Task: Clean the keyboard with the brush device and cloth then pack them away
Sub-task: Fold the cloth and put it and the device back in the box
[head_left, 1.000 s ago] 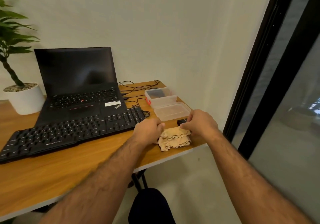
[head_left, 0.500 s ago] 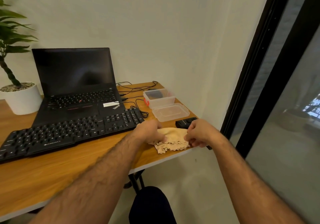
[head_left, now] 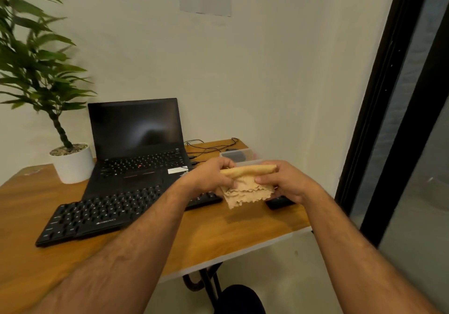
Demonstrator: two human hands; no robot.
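A folded beige cloth (head_left: 246, 188) with frilly edges hangs in the air above the right part of the table. My left hand (head_left: 210, 176) pinches its left end and my right hand (head_left: 285, 182) pinches its right end. Below and to the left lies the black keyboard (head_left: 102, 214), its right end hidden behind my left hand. A small black device (head_left: 279, 202) lies on the table just under my right hand. Behind my hands stands a clear plastic box (head_left: 239, 155) with something dark inside; its lid is hidden.
An open black laptop (head_left: 136, 143) stands behind the keyboard. A potted plant in a white pot (head_left: 73, 163) is at the back left. Black cables (head_left: 211, 144) run along the back of the wooden table (head_left: 218, 236). A dark window frame (head_left: 388, 109) rises on the right.
Both hands have lifted the cloth off the table and hold it in the air. The camera has tilted up, showing more wall.
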